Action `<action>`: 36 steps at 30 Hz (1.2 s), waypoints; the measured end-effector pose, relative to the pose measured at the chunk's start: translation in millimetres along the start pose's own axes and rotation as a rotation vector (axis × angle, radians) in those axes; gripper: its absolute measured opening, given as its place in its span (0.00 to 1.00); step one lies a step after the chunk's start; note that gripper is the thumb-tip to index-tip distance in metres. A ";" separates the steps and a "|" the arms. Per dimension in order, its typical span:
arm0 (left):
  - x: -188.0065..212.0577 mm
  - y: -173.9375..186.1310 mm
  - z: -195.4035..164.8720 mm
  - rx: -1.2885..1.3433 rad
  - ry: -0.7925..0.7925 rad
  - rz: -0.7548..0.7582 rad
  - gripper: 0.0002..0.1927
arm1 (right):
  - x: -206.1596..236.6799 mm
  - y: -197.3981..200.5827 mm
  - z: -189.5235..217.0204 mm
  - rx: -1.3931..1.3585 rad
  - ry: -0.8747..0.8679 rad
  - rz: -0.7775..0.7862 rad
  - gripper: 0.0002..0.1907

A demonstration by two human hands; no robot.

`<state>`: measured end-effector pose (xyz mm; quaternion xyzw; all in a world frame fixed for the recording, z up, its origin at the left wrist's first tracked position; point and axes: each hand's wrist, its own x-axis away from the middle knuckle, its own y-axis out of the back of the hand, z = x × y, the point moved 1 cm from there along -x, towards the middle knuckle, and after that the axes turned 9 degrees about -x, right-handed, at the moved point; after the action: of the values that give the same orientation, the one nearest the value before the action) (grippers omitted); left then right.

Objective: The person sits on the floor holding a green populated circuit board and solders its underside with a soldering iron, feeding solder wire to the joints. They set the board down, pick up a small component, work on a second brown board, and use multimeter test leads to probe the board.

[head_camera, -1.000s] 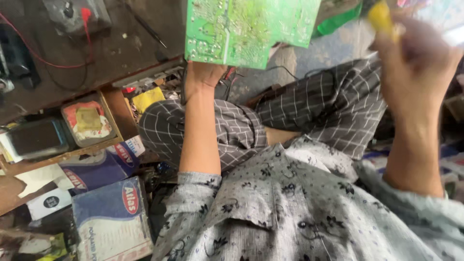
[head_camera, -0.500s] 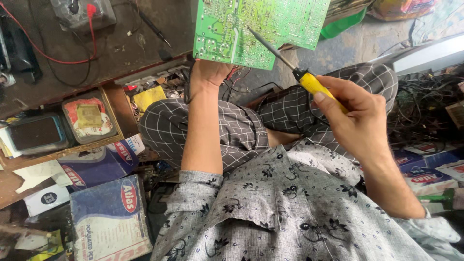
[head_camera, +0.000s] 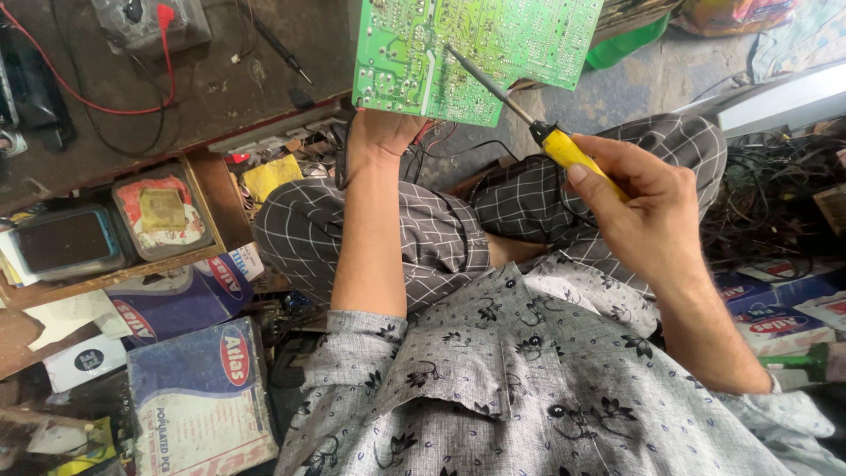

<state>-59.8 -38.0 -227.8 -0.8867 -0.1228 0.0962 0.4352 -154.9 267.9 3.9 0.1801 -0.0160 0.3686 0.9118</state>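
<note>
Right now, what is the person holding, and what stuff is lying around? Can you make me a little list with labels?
left hand: the left hand grips the bottom edge of a green circuit board, held up with its solder side showing
right hand: the right hand holds a yellow-handled soldering iron
tip: on the board's solder side
seat: cross-legged, checked trousers
nearby left: red wire, two shallow tins, blue booklets
nearby right: tangled black cables

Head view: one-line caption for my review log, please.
Seated person's left hand holds up a green circuit board while the right hand touches a yellow-handled soldering iron to it.
</note>
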 end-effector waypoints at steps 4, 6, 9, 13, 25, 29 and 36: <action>0.3 -0.4 1.1 0.211 0.020 -0.009 0.14 | -1.5 2.1 -3.5 0.005 0.013 0.013 0.16; 0.4 0.4 1.2 0.286 0.028 0.015 0.14 | -2.8 3.2 -5.1 -0.010 0.020 0.027 0.16; 0.9 2.1 0.5 0.427 0.046 0.060 0.14 | -3.6 4.1 -7.6 0.011 0.012 0.033 0.16; 2.2 1.5 -1.0 0.555 0.056 0.103 0.14 | -4.2 5.6 -12.1 0.049 0.018 0.028 0.16; -0.3 -7.6 -7.5 0.118 0.052 -0.114 0.10 | -20.3 14.3 -36.5 -0.073 0.036 0.078 0.17; -0.5 0.7 -5.9 0.558 0.120 -0.105 0.11 | -20.6 16.0 -38.1 -0.019 -0.007 0.061 0.17; 1.6 -0.3 -9.4 2.704 0.471 -0.100 0.13 | -20.8 17.2 -32.4 -0.050 0.080 0.085 0.17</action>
<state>-55.7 -44.4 -222.1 0.2345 0.1103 -0.0274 0.9655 -185.1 276.5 -24.3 0.1416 0.0038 0.4134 0.8995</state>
